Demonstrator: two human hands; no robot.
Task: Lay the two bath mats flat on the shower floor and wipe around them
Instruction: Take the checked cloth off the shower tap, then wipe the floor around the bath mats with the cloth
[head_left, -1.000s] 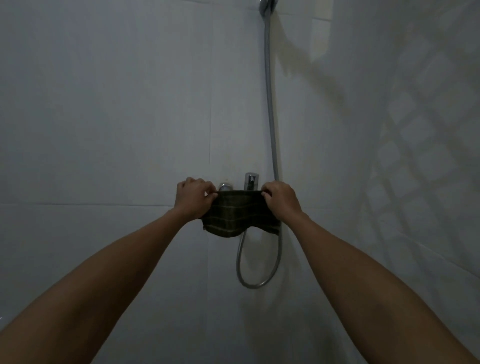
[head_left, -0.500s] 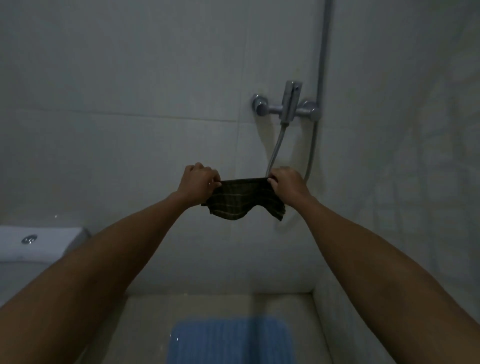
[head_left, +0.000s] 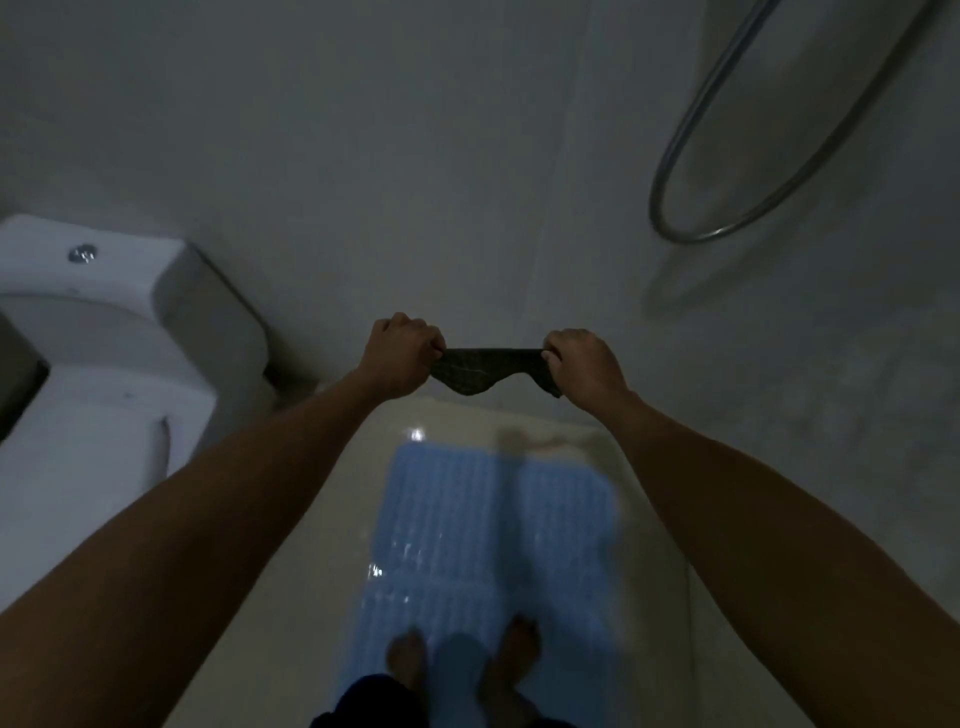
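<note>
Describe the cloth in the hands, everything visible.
The cloth is small, dark and woven-looking, with faint lighter check lines. It is stretched level between the left hand and the right hand, each gripping one top corner. Its lower edge sags in a curve. It hangs in the air, touching nothing else.

The shower floor (head_left: 649, 519) is pale and shiny, and it fills the lower middle of the frame. A blue bath mat (head_left: 483, 530) lies flat on it. The mat has rows of little bumps and some wet, shiny spots. Two bare feet (head_left: 511, 660) stand on the near end of the mat, at the bottom of the frame. A white toilet (head_left: 104, 374) stands at the left side, next to the shower floor
</note>
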